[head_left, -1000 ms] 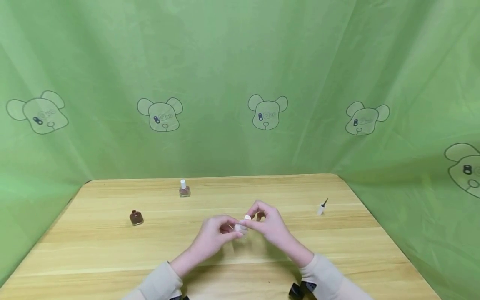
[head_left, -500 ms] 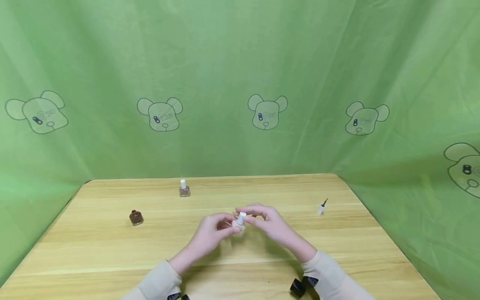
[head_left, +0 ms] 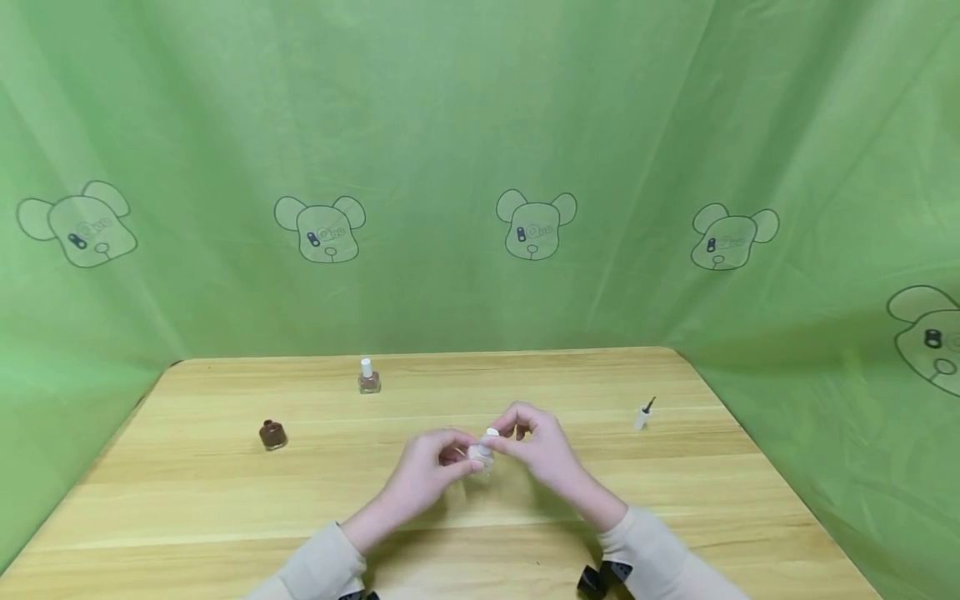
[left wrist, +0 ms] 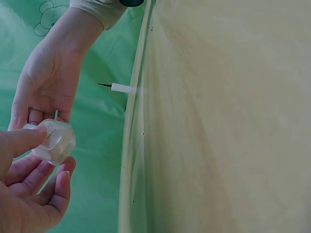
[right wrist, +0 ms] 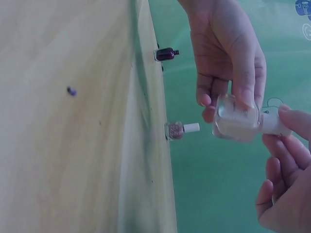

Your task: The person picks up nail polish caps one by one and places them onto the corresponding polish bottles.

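Observation:
Above the middle of the table, my left hand (head_left: 425, 468) holds a clear glass nail polish bottle (right wrist: 235, 121) with pale, whitish polish inside. The thumb presses its front face, and fingers support it behind. My right hand (head_left: 542, 450) pinches the bottle's white cap (right wrist: 273, 124) between thumb and fingers. The cap sits on the bottle's neck in the right wrist view; whether it is fully tightened I cannot tell. In the left wrist view, the bottle's base faces the camera and the right hand hides most of the cap.
An uncapped dark brown polish bottle (head_left: 273, 435) stands on the left of the wooden table (head_left: 225, 517). Farther back is a capped mauve polish bottle (head_left: 369, 382). On the right, a white brush cap (head_left: 643, 417) stands brush-up. A green curtain (head_left: 435, 125) surrounds the table.
My right hand turned about the cap, its fingers reaching over to the left half a second ago and drawn back now. The cap and bottle tilt slightly; the left hand keeps its hold.

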The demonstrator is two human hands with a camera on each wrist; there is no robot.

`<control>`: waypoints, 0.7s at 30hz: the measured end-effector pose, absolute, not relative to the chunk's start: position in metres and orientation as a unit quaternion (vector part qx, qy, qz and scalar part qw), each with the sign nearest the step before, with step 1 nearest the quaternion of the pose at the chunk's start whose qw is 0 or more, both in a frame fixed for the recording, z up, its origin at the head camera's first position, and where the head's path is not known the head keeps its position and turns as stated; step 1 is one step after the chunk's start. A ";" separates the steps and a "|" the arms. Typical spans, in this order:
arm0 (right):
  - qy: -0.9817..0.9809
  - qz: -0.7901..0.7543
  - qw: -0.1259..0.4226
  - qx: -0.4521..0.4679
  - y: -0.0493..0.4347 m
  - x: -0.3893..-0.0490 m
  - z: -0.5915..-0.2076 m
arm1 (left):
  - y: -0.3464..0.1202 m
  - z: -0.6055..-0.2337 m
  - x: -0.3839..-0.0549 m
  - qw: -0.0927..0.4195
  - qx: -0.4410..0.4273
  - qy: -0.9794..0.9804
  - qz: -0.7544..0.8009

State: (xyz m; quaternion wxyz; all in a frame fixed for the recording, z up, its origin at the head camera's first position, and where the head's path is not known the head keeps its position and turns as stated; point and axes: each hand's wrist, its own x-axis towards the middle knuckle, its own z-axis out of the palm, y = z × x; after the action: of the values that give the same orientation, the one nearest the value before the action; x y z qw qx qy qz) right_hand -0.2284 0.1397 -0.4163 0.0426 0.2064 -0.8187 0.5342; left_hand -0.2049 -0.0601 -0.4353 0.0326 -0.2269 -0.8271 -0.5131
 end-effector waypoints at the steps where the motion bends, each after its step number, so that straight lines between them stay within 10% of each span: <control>1: -0.817 0.539 0.041 0.202 0.139 -0.228 -0.416 | -0.060 -0.435 -0.204 0.034 -0.227 -0.827 -0.513; 21: -0.829 0.489 -0.012 0.272 0.146 -0.235 -0.413 | -0.066 -0.442 -0.215 0.022 -0.208 -0.814 -0.542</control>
State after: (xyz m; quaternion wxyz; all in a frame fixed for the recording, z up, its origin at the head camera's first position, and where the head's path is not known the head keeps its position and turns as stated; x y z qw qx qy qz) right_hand -0.2345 0.1458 -0.4134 -0.0118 0.2719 -0.8288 0.4889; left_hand -0.2146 -0.0665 -0.4422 0.0218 -0.2079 -0.8142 -0.5416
